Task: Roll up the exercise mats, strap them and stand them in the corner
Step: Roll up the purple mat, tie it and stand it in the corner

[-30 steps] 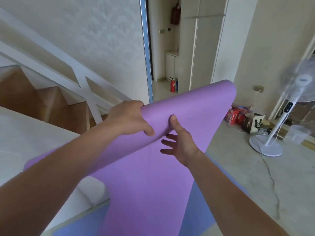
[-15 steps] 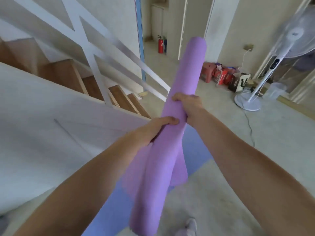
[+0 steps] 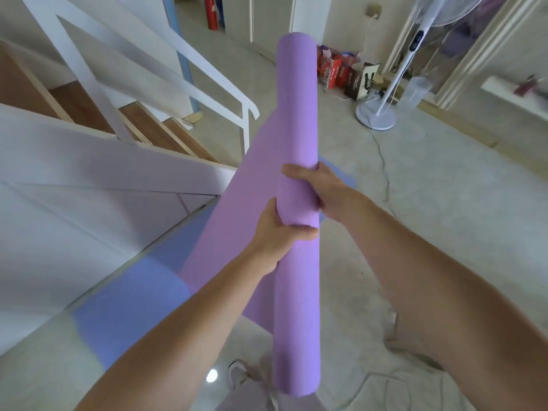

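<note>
The purple mat [image 3: 296, 114] is upright in mid-air, both hands curled round its middle, left hand [image 3: 277, 235] just below right hand [image 3: 318, 186], likely clamping the roll tight while its loose flap [image 3: 237, 218] hangs out unwound. The blue mat [image 3: 127, 307] lies flat on the floor. Print on the red boxes [image 3: 335, 69] is unreadable.

The pale marbled floor [image 3: 444, 203] carries a blue mat [image 3: 133, 307] lying flat beside the stair wall. Farther off stand a white fan's round base [image 3: 376, 114], its cable [image 3: 382, 161] trailing across the tiles, red bags [image 3: 335, 71] and a clear plastic container [image 3: 416, 90]
</note>
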The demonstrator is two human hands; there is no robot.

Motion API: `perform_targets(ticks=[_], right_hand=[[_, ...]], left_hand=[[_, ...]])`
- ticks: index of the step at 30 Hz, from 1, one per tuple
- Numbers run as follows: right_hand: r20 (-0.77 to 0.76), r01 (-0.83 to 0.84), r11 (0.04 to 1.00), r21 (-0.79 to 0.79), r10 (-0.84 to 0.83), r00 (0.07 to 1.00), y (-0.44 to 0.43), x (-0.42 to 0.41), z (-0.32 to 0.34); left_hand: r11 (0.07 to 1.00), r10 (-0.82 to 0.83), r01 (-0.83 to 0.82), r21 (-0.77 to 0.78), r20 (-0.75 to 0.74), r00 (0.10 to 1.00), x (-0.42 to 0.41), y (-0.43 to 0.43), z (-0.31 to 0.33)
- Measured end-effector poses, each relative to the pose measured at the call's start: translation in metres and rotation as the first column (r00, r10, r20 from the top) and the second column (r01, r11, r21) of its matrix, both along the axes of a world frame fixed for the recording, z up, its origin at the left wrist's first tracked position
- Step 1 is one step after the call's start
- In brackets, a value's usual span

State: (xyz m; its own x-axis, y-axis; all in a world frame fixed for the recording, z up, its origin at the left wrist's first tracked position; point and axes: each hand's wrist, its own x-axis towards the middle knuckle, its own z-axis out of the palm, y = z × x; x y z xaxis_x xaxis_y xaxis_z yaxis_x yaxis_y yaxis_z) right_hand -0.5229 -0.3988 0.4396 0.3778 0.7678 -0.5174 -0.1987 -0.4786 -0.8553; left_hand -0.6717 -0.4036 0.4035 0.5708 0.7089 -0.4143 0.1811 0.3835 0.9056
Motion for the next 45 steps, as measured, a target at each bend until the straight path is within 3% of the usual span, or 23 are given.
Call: perform_targets(ticks=[2, 5, 7, 9, 11, 13, 15, 17, 20, 22, 24, 27, 29, 31, 33, 35, 38, 40, 43, 45], right_hand=[[-0.124, -0.022, 0.999, 0.045, 0.028, 0.992, -0.012, 0.017, 0.001], [0.026, 0.103, 0.995, -0.008, -0.103, 0.994, -0.021, 0.026, 0.007], [0.278, 0.185, 0.980, -0.074, -0.158, 0.947, -0.022, 0.029, 0.011], [0.527, 0.228, 0.958, -0.175, -0.104, 0.843, -0.024, 0.030, 0.016], [0.604, 0.262, 0.941, -0.215, -0.083, 0.793, -0.025, 0.028, 0.021], [0.616, 0.228, 0.950, -0.212, -0.051, 0.786, -0.024, 0.025, 0.020], [0.582, 0.117, 0.974, -0.194, 0.018, 0.813, -0.027, 0.030, 0.019], [0.418, -0.001, 0.990, -0.142, 0.060, 0.907, -0.036, 0.047, 0.023], [0.067, -0.138, 0.989, -0.055, 0.142, 0.988, -0.052, 0.077, 0.024], [-0.018, -0.080, 0.996, -0.038, 0.079, 0.997, -0.055, 0.089, 0.018], [0.156, 0.024, 0.993, -0.115, -0.006, 0.988, -0.055, 0.097, 0.010], [0.553, 0.109, 0.957, -0.269, 0.061, 0.831, -0.052, 0.105, 0.007], [0.637, 0.122, 0.949, -0.291, 0.098, 0.764, -0.051, 0.101, 0.012], [0.667, 0.029, 0.950, -0.310, 0.196, 0.719, -0.049, 0.094, 0.012], [0.646, -0.125, 0.943, -0.309, 0.304, 0.700, -0.047, 0.094, 0.007], [0.494, -0.219, 0.947, -0.235, 0.311, 0.812, -0.046, 0.106, 0.010], [0.121, -0.296, 0.951, -0.084, 0.305, 0.945, -0.048, 0.133, 0.020], [0.045, -0.307, 0.949, -0.071, 0.311, 0.949, -0.046, 0.143, 0.020], [0.269, -0.153, 0.969, -0.195, 0.203, 0.941, -0.040, 0.138, 0.016], [0.580, -0.071, 0.931, -0.357, 0.281, 0.765, -0.035, 0.125, 0.017]], left_hand=[[0.992, -0.052, 0.063, -0.107, 0.104, 0.993, 0.004, -0.003, 0.005], [0.972, -0.161, 0.176, -0.156, 0.102, 0.982, 0.017, -0.008, 0.008], [0.986, -0.149, 0.145, -0.085, -0.035, 0.988, 0.029, -0.016, 0.016], [0.988, -0.124, 0.143, 0.065, -0.229, 0.966, 0.041, -0.028, 0.028], [0.937, -0.152, 0.260, 0.235, -0.397, 0.905, 0.056, -0.047, 0.036], [0.920, -0.086, 0.245, 0.306, -0.452, 0.888, 0.069, -0.063, 0.035], [0.974, 0.028, 0.041, 0.224, -0.298, 0.954, 0.075, -0.066, 0.024], [0.991, 0.130, -0.130, 0.017, -0.038, 0.991, 0.072, -0.063, 0.014], [0.985, 0.102, -0.069, -0.156, 0.216, 0.971, 0.076, -0.060, 0.010], [0.983, 0.047, 0.001, -0.185, 0.257, 0.965, 0.088, -0.060, 0.008], [0.988, -0.014, 0.035, -0.152, 0.139, 0.990, 0.097, -0.061, 0.009], [0.998, -0.055, 0.061, 0.029, -0.168, 0.984, 0.112, -0.074, 0.013], [0.968, -0.064, 0.131, 0.214, -0.294, 0.954, 0.130, -0.090, 0.019], [0.952, 0.050, 0.065, 0.298, -0.362, 0.931, 0.144, -0.099, 0.020], [0.977, 0.177, -0.142, 0.161, -0.233, 0.956, 0.146, -0.095, 0.014], [0.973, 0.218, -0.220, -0.065, -0.041, 0.975, 0.139, -0.086, 0.008], [0.977, 0.139, -0.100, -0.187, 0.212, 0.967, 0.127, -0.074, 0.012], [0.971, 0.078, -0.010, -0.241, 0.274, 0.959, 0.123, -0.064, 0.010], [0.974, -0.043, 0.074, -0.214, 0.143, 0.989, 0.123, -0.057, 0.005], [0.989, -0.028, 0.028, -0.148, 0.003, 1.000, 0.130, -0.060, 0.008]])
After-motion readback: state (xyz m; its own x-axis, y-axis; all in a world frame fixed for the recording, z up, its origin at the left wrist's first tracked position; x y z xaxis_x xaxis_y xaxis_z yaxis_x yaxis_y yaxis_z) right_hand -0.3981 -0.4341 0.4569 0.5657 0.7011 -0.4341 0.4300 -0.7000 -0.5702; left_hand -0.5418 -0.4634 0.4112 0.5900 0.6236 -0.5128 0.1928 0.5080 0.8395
